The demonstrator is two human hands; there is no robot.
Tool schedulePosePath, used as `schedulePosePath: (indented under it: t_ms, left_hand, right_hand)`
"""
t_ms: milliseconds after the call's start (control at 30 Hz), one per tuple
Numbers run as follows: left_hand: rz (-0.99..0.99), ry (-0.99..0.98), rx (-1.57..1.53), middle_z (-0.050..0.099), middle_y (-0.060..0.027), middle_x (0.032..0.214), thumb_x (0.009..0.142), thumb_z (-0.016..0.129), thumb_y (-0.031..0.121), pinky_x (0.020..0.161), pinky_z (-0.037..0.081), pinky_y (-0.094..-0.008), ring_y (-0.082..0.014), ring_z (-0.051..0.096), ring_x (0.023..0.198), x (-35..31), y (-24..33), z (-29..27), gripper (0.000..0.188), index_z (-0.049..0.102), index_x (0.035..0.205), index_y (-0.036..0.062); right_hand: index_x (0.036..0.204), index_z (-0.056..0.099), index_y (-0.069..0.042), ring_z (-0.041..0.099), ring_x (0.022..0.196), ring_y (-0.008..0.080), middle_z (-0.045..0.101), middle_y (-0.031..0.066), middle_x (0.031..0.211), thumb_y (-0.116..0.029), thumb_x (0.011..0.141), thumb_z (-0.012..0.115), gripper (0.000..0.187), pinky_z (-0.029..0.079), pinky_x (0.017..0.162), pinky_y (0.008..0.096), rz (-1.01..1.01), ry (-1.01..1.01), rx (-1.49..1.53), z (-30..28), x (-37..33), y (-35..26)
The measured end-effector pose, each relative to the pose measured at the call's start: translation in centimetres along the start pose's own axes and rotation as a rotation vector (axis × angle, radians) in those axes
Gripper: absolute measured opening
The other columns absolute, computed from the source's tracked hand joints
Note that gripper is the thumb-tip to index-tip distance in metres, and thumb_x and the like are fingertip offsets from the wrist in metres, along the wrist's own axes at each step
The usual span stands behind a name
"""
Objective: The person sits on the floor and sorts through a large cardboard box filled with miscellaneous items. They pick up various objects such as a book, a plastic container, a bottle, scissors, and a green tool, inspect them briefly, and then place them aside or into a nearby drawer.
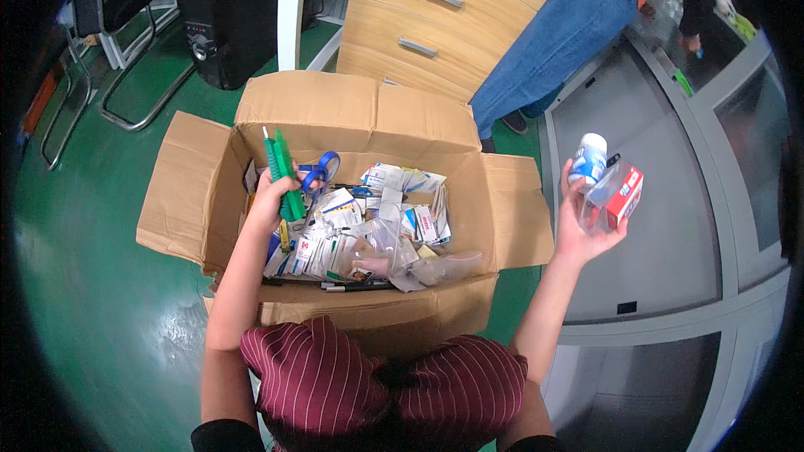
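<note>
My left hand (272,198) is closed around two green utility knives (280,159), held upright over the left part of an open cardboard box. Blue-handled scissors (323,169) stick out on the right side of the same hand. Out to the right, beyond the box, my right hand (582,230) grips a white bottle (590,157) with a blue label. It also holds a small red-and-clear package (620,197). Inside the cardboard box (519,201) lie many small white packets and cards (310,256), clear plastic bags (385,238) and black pens (358,286).
The box flaps are folded outward. Behind it stands a wooden drawer cabinet (402,21); a person in jeans (561,25) is beside it. A black speaker-like case (226,25) and a metal-legged chair (134,0) are at the far left. Grey-framed panels (645,192) stand on the right.
</note>
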State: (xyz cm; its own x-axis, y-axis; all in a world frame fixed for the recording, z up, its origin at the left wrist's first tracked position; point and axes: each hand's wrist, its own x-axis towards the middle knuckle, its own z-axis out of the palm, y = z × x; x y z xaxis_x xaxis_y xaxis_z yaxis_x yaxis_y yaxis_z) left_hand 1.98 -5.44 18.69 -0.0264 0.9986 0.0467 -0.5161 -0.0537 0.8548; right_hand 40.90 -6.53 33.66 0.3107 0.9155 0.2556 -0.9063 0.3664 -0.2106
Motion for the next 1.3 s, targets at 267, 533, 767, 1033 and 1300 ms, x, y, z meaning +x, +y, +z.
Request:
schedulePosePath:
  t_ms: [267,533,767,1033,1300]
  left_hand:
    - [-0.002,0.067,-0.123,0.051,-0.0115,0.074,0.06,0.044,0.0,0.073,0.044,-0.0329,-0.0226,0.055,0.071,-0.8,0.4,0.1,0.025,0.041,0.085,0.0006]
    - [-0.087,0.135,0.144,0.056,-0.0103,0.073,0.062,0.049,0.005,0.067,0.044,-0.0279,-0.0177,0.056,0.068,-0.6,-0.9,-1.1,0.024,0.049,0.085,-0.0031]
    - [-0.144,-0.001,0.577,0.058,-0.0067,0.066,0.062,0.052,0.01,0.062,0.042,-0.0232,-0.0123,0.053,0.063,-0.2,-1.9,-2.9,0.02,0.053,0.078,-0.0015]
    - [-0.35,-0.189,0.805,0.052,-0.0034,0.057,0.062,0.052,0.005,0.046,0.04,-0.0235,-0.0093,0.048,0.048,-1.1,-0.6,-0.1,0.012,0.052,0.072,-0.0014]
    - [-0.099,-0.118,0.632,0.051,-0.0024,0.064,0.063,0.052,0.0,0.051,0.042,-0.0226,-0.0093,0.05,0.054,-1.4,-0.1,0.5,0.018,0.049,0.08,-0.0001]
  right_hand:
    - [0.12,0.033,-0.01,0.019,0.11,0.0481,0.025,0.0163,0.121,-0.026,0.052,0.063,0.077,0.042,0.078,0.0408,-0.01,-0.014,-0.011,5.0,1.6,0.3]
    - [0.118,0.037,-0.008,0.011,0.114,0.0482,0.018,0.0228,0.124,-0.023,0.047,0.063,0.077,0.041,0.079,0.0447,0.24,-0.088,0.058,4.0,-1.6,2.2]
    - [0.118,0.032,-0.005,0.016,0.114,0.0473,0.019,0.0242,0.123,-0.018,0.049,0.06,0.075,0.042,0.076,0.0468,0.24,-0.023,0.072,2.4,-1.9,3.3]
    - [0.119,0.033,-0.01,0.021,0.113,0.0446,0.026,0.0202,0.121,-0.032,0.051,0.064,0.078,0.04,0.078,0.0409,0.229,0.085,0.092,1.5,-1.3,2.9]
    - [0.12,0.032,-0.01,0.025,0.111,0.0433,0.028,0.0172,0.122,-0.038,0.05,0.063,0.081,0.038,0.08,0.0406,0.221,0.122,0.097,1.0,-1.5,2.2]
